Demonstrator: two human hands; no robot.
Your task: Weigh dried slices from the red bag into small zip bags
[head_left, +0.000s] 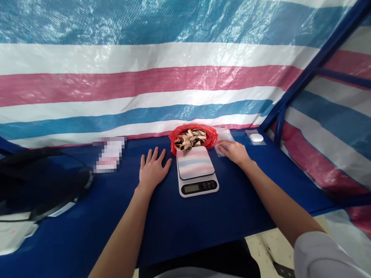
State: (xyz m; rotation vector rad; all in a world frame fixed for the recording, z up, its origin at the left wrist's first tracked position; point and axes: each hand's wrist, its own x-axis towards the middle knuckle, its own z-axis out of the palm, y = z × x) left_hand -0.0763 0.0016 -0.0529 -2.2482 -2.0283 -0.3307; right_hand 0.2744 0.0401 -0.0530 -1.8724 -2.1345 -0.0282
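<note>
My left hand (pixel 154 168) lies flat on the blue table with its fingers spread, just left of a white digital kitchen scale (pixel 195 165). Nothing is on the scale's shiny plate, and no digits can be read on its display. Behind the scale sits an open red plastic bag (pixel 214 134) full of dried, pale, dark-edged pieces (pixel 190 139). To the right of it, my right hand (pixel 235 152) has its fingers closed at the edge of a clear plastic bag (pixel 224 134). The fingertips partly hide that bag.
A white oval object (pixel 256 137) rests on a clear packet at the back right. A pixelated paper (pixel 111 153) lies at the back left. At the left are a black bag-like item (pixel 37 180) and a white power strip (pixel 12 234). Striped sheeting (pixel 141 83) walls the table's back.
</note>
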